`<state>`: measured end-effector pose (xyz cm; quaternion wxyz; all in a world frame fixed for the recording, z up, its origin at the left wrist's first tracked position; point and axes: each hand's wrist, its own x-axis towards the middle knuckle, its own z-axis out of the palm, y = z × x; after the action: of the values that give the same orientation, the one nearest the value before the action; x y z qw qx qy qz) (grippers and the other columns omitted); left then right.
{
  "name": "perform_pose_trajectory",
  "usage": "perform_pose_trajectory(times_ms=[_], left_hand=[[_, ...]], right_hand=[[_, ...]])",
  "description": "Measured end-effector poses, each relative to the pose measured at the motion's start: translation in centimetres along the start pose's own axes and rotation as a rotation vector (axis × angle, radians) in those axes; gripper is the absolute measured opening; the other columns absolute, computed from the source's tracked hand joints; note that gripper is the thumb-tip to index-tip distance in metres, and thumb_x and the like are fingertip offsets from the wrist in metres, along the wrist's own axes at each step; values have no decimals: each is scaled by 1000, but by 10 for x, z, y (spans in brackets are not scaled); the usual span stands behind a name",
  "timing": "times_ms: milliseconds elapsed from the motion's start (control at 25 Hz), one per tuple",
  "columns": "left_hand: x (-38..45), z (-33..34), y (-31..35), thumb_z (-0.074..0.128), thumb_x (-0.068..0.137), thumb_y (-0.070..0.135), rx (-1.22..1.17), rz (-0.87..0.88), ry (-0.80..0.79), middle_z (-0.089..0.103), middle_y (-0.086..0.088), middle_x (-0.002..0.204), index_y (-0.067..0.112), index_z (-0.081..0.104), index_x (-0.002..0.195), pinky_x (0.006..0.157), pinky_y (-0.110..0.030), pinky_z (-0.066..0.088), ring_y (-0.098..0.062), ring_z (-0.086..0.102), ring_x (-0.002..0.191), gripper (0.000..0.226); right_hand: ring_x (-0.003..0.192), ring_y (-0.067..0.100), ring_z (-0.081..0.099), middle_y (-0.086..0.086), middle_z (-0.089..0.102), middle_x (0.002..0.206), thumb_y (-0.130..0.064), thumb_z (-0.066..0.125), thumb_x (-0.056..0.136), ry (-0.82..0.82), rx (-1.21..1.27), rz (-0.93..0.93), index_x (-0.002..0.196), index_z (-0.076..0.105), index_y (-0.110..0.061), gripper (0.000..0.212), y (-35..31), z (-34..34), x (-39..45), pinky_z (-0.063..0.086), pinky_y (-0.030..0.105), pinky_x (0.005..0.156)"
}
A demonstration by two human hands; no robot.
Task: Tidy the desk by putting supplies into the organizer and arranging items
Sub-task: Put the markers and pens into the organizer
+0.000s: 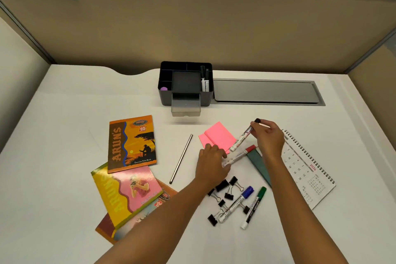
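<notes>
While the right hand pinches a black-capped marker near its cap and holds it tilted above the pink sticky notes right of centre in the frame, the left hand lies low on the white table, its fingers curled round the white barrel of a red-capped marker that rests just below the pink notes. The black organizer stands at the upper centre of the frame against the partition, its small clear drawer pulled out toward the viewer; two black markers stand upright in its right compartment and a small purple object sits in its front left compartment. Below the hands, a loose cluster of black binder clips lies around a blue-capped marker, with a green-capped marker just beside it to the right. A desk calendar lies flat at the right, with a dark green strip along its left side. A slim metal rod lies near the centre, and three notebooks sit overlapped at the lower left. A grey cable cover is set into the table right of the organizer.
</notes>
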<state>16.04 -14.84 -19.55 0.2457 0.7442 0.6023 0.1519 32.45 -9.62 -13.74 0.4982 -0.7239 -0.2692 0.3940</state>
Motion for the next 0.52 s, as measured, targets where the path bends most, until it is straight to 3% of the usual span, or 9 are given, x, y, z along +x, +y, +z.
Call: perform_pose_trajectory(times_ms=[160,360,520], left_hand=[[5,16,9,67,81,45,138,21,-1,63,-1,104,17,68,103,88,-37,38,-24,48,106,35],[10,21,7,68,84,38,145,4,65,68,0,100,18,71,100,86,-36,39,-23,52,102,26],[9,21,0,64,87,35,90,9,123,68,1,94,18,70,97,81,-34,42,-21,54,96,20]], right_hand=[[78,16,75,6,75,98,-15,75,83,-12,57,-175,107,64,-12,26,-27,21,17,59,25,77],[88,16,72,9,70,101,-10,73,86,-75,149,-541,108,59,-8,26,-77,71,37,58,24,79],[85,14,70,6,68,98,-11,71,87,-136,76,-723,109,58,-8,25,-96,113,53,59,23,77]])
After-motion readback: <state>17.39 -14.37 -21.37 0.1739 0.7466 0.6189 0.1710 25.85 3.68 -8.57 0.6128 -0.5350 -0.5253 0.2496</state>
